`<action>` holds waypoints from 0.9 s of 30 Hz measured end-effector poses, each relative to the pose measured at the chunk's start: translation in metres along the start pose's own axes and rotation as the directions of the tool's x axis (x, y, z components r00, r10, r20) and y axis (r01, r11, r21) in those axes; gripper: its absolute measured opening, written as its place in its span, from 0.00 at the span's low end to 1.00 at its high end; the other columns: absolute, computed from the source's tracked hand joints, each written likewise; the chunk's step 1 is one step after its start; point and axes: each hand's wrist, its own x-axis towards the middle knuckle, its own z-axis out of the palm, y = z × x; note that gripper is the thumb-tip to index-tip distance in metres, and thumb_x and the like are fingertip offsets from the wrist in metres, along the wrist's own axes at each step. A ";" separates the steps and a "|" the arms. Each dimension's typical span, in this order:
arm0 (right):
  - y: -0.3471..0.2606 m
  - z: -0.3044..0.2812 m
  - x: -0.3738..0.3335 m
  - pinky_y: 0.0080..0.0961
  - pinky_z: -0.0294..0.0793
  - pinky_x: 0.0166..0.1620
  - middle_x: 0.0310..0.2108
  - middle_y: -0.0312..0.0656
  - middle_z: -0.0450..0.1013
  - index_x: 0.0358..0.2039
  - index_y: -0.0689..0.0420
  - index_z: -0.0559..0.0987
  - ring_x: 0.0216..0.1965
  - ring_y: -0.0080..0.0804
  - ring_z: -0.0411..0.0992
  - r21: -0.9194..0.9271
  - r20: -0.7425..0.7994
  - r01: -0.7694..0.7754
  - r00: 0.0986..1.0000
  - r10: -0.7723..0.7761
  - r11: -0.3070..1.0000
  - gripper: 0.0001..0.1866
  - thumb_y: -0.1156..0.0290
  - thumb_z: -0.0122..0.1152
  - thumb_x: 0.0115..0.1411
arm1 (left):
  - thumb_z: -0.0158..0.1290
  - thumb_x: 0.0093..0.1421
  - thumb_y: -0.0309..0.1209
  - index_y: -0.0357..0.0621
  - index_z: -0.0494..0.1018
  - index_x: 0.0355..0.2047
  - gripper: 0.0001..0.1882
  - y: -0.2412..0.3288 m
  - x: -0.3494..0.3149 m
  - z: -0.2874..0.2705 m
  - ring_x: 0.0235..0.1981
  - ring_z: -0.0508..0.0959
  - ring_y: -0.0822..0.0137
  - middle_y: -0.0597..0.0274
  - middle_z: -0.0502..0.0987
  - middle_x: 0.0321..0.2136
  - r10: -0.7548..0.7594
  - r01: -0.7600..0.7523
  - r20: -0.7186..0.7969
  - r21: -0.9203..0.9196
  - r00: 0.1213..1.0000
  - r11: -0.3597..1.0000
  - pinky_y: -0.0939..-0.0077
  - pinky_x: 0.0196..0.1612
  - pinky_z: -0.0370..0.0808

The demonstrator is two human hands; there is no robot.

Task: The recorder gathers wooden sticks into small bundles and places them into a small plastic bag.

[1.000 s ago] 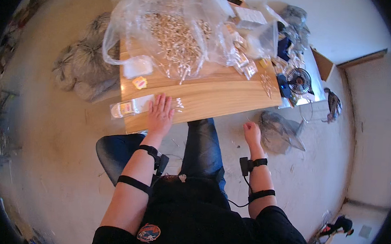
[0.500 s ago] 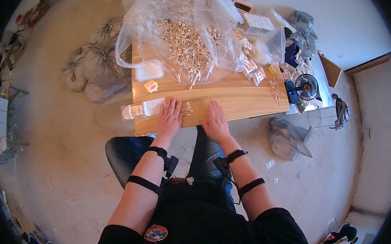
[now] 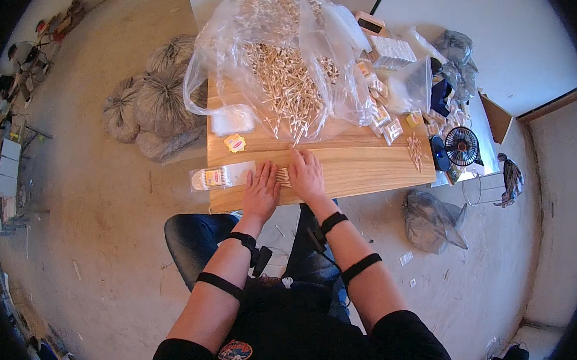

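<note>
A small row of cotton swabs (image 3: 283, 177) lies on the wooden table between my two hands. My left hand (image 3: 262, 190) rests flat with its fingers stretched out, over the open end of a clear plastic packet (image 3: 239, 172) and against the left side of the swabs. Inside the packet's far-left end are more swabs and a yellow-and-red label card (image 3: 213, 177). My right hand (image 3: 307, 175) is on the tabletop at the right side of the row, fingers extended and slightly bent. Neither hand lifts anything.
A big clear bag (image 3: 195, 73) spilling loose swabs (image 3: 285, 79) covers the table's back. Label cards (image 3: 235, 143) and a stack of clear sleeves (image 3: 232, 120) lie front left. Filled packets (image 3: 391, 130), scattered swabs (image 3: 414, 152) and a small fan (image 3: 461, 146) are right. Grey sacks (image 3: 166, 104) stand on the floor.
My right hand has moved left, up against the row of swabs. The left hand stays flat by the packet. The whole view has shifted slightly.
</note>
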 end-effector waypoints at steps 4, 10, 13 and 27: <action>0.004 0.003 0.020 0.45 0.65 0.53 0.49 0.46 0.70 0.54 0.56 0.74 0.52 0.44 0.67 -0.146 -0.076 0.064 0.994 -0.076 0.987 0.22 0.66 0.55 0.58 | 0.45 0.65 0.39 0.43 0.59 0.65 0.29 0.005 0.002 0.000 0.69 0.54 0.57 0.54 0.56 0.67 -0.001 0.001 0.014 0.019 1.000 1.000 0.49 0.68 0.49; 0.026 0.014 -0.003 0.42 0.69 0.49 0.45 0.44 0.73 0.46 0.57 0.78 0.47 0.44 0.70 -0.008 -0.230 0.103 0.968 -0.102 0.995 0.17 0.71 0.57 0.55 | 0.45 0.65 0.40 0.39 0.61 0.63 0.28 0.000 0.002 0.007 0.68 0.55 0.59 0.54 0.59 0.65 -0.015 0.015 -0.033 0.000 0.999 1.000 0.52 0.69 0.48; 0.029 0.012 -0.014 0.39 0.70 0.50 0.40 0.44 0.75 0.44 0.57 0.78 0.45 0.45 0.71 0.088 -0.237 0.121 0.967 -0.098 0.989 0.15 0.74 0.56 0.54 | 0.45 0.65 0.39 0.39 0.61 0.63 0.28 -0.001 0.001 0.007 0.68 0.56 0.59 0.54 0.58 0.66 0.014 -0.013 -0.047 0.014 0.999 1.000 0.53 0.69 0.49; 0.014 0.026 0.012 0.39 0.72 0.43 0.30 0.43 0.76 0.33 0.55 0.81 0.36 0.45 0.73 0.132 -0.240 0.009 0.971 0.023 0.991 0.07 0.76 0.58 0.53 | 0.45 0.65 0.40 0.39 0.58 0.64 0.30 0.000 0.001 0.002 0.69 0.54 0.58 0.53 0.55 0.67 0.000 -0.002 -0.028 -0.044 1.000 0.999 0.55 0.69 0.49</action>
